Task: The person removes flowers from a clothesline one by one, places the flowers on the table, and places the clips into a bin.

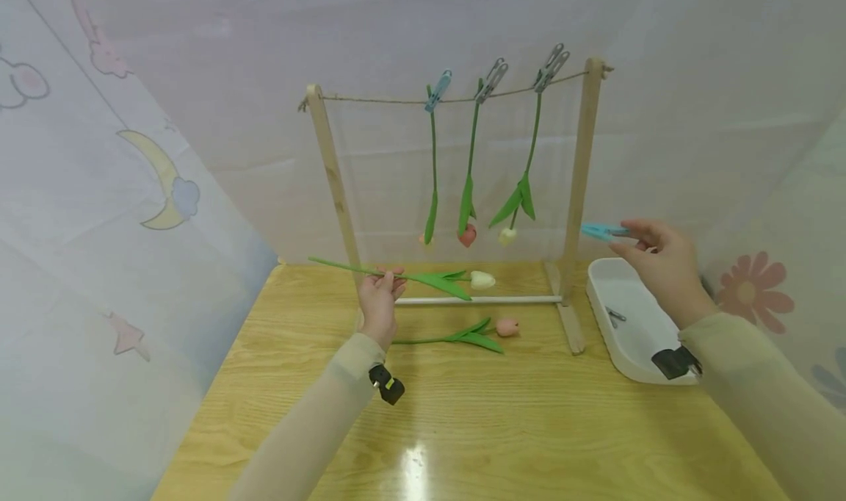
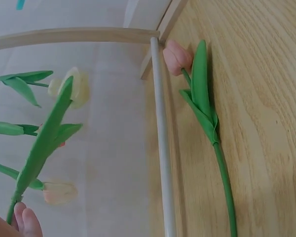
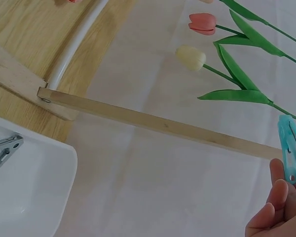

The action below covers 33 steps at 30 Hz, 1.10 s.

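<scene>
My left hand (image 1: 380,303) pinches the green stem of a white tulip (image 1: 482,280), which lies almost level in front of the wooden rack. Between the thumb and fingers of my right hand (image 1: 664,266) is a light blue clothespin (image 1: 603,231), beside the rack's right post. On the rack's string (image 1: 370,100) three tulips hang head down: a pale one under a blue clothespin (image 1: 438,91), a red one (image 1: 467,236) and a cream one (image 1: 507,236) under grey clothespins (image 1: 551,68). A pink tulip (image 2: 177,57) lies on the table below my left hand.
A white tray (image 1: 615,350) stands at the right of the table, with a grey clothespin (image 3: 8,148) inside. The rack has two wooden posts (image 1: 583,170) and a white lower bar (image 1: 476,300). Pale printed curtains (image 1: 165,325) stand around the table.
</scene>
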Tool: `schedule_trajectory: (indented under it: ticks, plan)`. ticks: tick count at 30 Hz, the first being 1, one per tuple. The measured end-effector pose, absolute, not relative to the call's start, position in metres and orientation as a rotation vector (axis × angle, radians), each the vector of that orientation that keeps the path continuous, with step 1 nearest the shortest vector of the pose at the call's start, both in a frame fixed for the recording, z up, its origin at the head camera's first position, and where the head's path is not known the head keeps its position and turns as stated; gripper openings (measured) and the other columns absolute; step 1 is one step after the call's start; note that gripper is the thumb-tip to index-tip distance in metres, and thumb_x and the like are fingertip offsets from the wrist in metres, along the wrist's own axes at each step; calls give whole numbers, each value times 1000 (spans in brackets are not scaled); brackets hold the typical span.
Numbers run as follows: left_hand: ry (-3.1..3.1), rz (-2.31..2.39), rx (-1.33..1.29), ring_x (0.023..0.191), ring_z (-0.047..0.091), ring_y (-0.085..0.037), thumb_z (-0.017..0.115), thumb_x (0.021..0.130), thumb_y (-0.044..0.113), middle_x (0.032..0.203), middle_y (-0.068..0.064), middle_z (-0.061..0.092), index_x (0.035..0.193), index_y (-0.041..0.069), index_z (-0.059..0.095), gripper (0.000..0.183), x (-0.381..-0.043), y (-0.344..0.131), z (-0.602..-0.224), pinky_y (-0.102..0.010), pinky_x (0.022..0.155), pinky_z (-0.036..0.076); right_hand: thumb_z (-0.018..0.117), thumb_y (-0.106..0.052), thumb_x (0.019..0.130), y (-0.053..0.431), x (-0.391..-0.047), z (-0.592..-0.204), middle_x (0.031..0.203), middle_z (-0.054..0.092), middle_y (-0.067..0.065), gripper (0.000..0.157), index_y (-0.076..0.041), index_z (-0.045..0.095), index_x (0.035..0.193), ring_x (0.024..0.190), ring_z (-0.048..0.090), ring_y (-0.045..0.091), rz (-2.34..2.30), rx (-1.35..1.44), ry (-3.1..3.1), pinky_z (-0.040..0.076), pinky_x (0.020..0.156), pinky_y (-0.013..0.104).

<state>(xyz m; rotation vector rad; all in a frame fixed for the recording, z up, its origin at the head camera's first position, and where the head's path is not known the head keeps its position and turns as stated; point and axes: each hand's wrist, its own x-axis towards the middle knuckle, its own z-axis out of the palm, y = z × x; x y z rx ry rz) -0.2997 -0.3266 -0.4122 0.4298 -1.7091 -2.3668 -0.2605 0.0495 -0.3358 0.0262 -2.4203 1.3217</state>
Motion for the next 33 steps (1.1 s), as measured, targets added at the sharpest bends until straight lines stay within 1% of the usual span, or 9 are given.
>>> schedule_trajectory:
  ticks: [3,6,11,18,22,25,27,30,33]
  plan:
    - [-1685,-2373,433,89,64,-20,46,102,2,110,-18,64,111,-3,47,10,-301,-326,-416,-29,85,55,66,-20,94,55,-258,-341,88,53,-18,26,-17,62,119,76,42,7,1339,35,-2415,36,55,15]
    - [-1690,-2367,437,89,64,-22,46,102,1,110,-18,64,112,-5,47,12,-301,-325,-421,-28,84,55,66,-20,94,61,-255,-347,90,54,-21,23,-26,61,116,78,43,6,1345,21,-2413,36,55,14]
    - [-1694,-2382,449,84,65,-16,46,102,1,113,-23,62,109,-5,49,9,-302,-323,-428,-28,85,55,65,-20,95,69,-251,-356,94,53,-26,24,-35,56,111,80,42,6,1365,-26,-2429,37,56,13]
    - [-1730,-2441,406,91,63,-18,43,103,1,122,-25,56,116,-12,44,18,-298,-321,-437,-34,95,51,64,-22,95,81,-248,-368,91,55,-27,22,-30,58,114,82,44,5,1420,-110,-2446,40,59,10]
    - [-1709,-2496,430,97,64,-21,43,103,0,123,-23,57,117,-10,42,18,-297,-320,-444,-38,101,47,64,-23,95,88,-246,-376,93,57,-30,22,-36,54,110,87,49,-2,1528,-169,-2438,44,65,7]
    - [-1681,-2525,467,94,65,-19,43,103,0,120,-21,59,119,-10,42,20,-297,-319,-450,-36,99,48,65,-22,95,93,-246,-380,94,58,-31,22,-36,53,108,87,52,-9,1596,-213,-2416,45,69,5]
    - [-1686,-2540,467,99,65,-23,42,103,1,123,-23,57,121,-11,40,22,-297,-319,-453,-35,98,49,65,-21,94,95,-245,-382,92,58,-32,23,-35,54,108,85,54,-12,1627,-245,-2396,46,68,4]
    - [-1702,-2560,456,109,61,-30,41,103,1,129,-27,52,126,-12,36,27,-296,-319,-457,-32,96,50,66,-20,94,98,-244,-384,90,58,-33,24,-23,59,117,83,54,-13,1627,-283,-2394,46,67,4]
    - [-1703,-2602,453,119,55,-34,40,104,2,137,-29,45,131,-11,33,31,-295,-319,-463,-30,97,49,66,-24,94,102,-245,-387,89,56,-33,38,-10,56,128,84,52,-13,1607,-311,-2426,45,67,4]
